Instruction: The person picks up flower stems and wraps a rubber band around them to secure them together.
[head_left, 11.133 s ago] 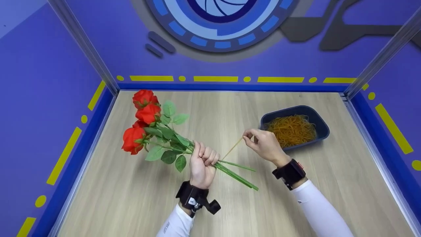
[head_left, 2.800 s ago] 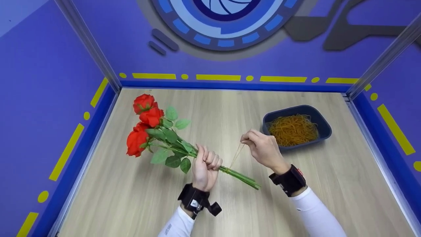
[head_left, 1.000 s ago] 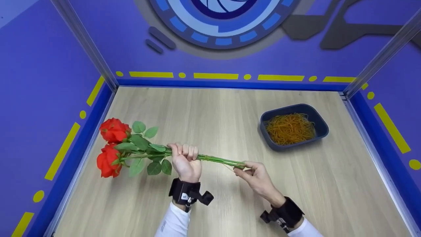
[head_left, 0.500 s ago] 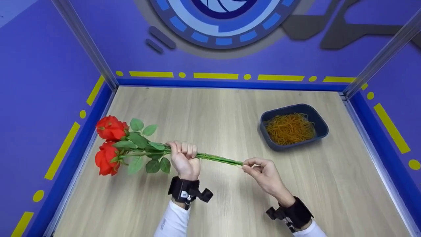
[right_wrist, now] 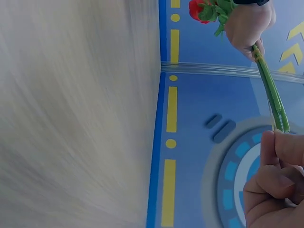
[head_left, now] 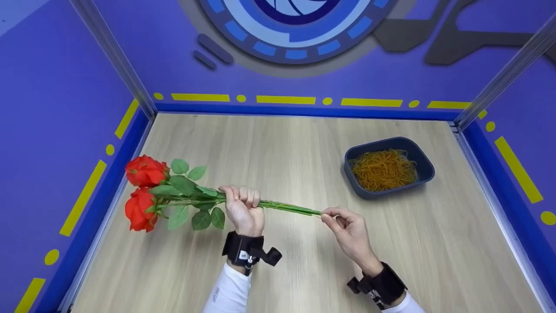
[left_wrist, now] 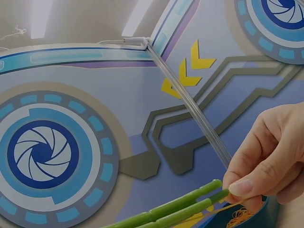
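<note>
My left hand (head_left: pixel 244 213) grips the green stems (head_left: pixel 291 208) of a bunch of red roses (head_left: pixel 141 209), held above the table with the blooms to the left. Green leaves hang just left of that hand. At the cut ends, my right hand (head_left: pixel 352 234) pinches a thin rubber band (left_wrist: pixel 228 207) between thumb and forefinger, its fingertips touching a stem tip. In the right wrist view the band runs stretched alongside the stems (right_wrist: pixel 270 90) towards the left hand. Wound band also shows on the stems right beside the left hand; the part under its fingers is hidden.
A dark blue plastic container (head_left: pixel 369 194) with a heap of rubber bands (head_left: pixel 384 169) stands at the back right of the wooden table (head_left: pixel 286 152). Blue panels (head_left: pixel 282 78) wall in the back and both sides.
Earlier the right hand pulled the band up, away from the stems; now it is at the stem ends. The bunch has swung nearly level and moved left. The last half second shows only slight shifts.
</note>
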`<state>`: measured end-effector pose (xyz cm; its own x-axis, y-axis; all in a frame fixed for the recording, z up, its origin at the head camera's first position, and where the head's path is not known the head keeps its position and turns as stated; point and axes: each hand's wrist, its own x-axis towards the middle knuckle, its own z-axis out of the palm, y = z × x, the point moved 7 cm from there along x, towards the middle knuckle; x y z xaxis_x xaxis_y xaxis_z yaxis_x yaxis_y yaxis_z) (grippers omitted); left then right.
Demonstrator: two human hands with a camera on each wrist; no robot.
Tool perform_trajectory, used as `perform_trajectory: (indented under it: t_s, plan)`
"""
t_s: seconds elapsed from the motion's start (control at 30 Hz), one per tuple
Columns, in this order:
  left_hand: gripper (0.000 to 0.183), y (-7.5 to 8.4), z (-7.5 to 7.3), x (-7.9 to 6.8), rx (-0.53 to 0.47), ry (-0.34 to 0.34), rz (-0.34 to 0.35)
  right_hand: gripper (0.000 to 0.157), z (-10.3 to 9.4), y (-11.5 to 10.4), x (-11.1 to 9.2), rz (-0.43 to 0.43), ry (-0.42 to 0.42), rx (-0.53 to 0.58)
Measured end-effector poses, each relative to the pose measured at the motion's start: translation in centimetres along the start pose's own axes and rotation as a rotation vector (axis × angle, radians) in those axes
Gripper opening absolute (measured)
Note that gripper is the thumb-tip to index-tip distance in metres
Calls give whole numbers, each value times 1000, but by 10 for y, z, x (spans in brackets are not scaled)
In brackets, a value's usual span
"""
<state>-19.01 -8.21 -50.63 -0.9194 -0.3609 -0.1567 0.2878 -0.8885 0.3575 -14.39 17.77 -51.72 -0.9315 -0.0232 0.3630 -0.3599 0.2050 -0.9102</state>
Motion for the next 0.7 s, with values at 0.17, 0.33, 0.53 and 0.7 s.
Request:
perform_trajectory:
  t_s: [0.17, 0.33, 0.53, 0.7]
  plan:
    - [54, 1, 0, -1, 9, 19, 21, 12, 1, -2, -4, -65, 36, -14]
    - [54, 2, 4, -3, 30, 5, 28, 19, 3, -8, -6, -150, 65, -45]
    - [52, 0, 1, -3, 67, 4, 38, 25, 5, -18, -8, -320, 93, -169]
    - [53, -3, -3, -4, 88, 34, 47, 11, 12, -28, -13, -472, 69, -277]
